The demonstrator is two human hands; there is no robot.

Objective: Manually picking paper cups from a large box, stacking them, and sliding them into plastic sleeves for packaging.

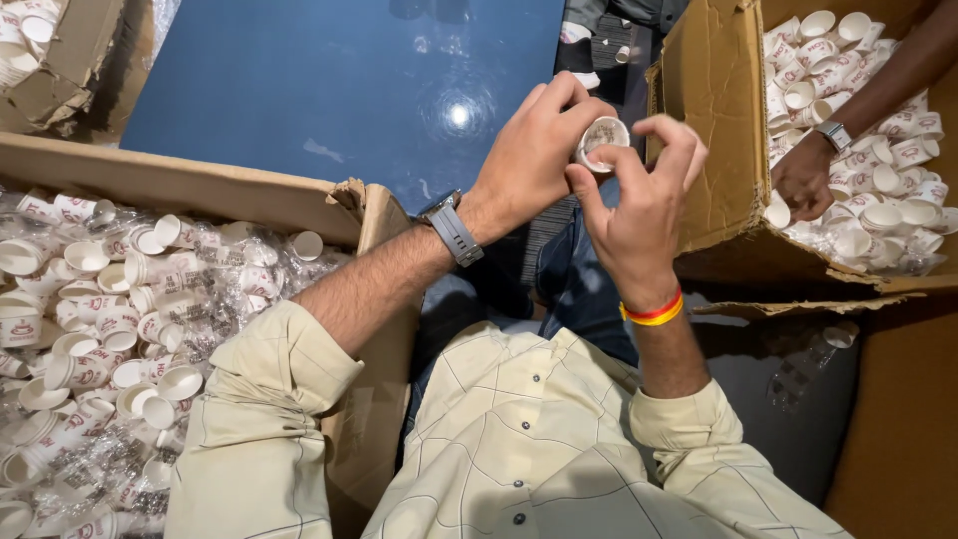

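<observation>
So I had this one small paper cup [602,140] pinched between both hands up in the middle, over my lap: my left hand [534,155] wrapped around its side, my right hand [639,205] with fingertips on the rim, its mouth facing me. A cardboard box [180,185] of loose cups sat on my left. On the far right, a co-worker's hand [803,175] dug into another box [714,110] of cups.

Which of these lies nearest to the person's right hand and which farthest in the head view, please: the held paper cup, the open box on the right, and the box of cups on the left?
From the right hand:
1. Paper cup, at its fingertips.
2. Right-hand box, just beside it.
3. Left-hand box, far across.
</observation>
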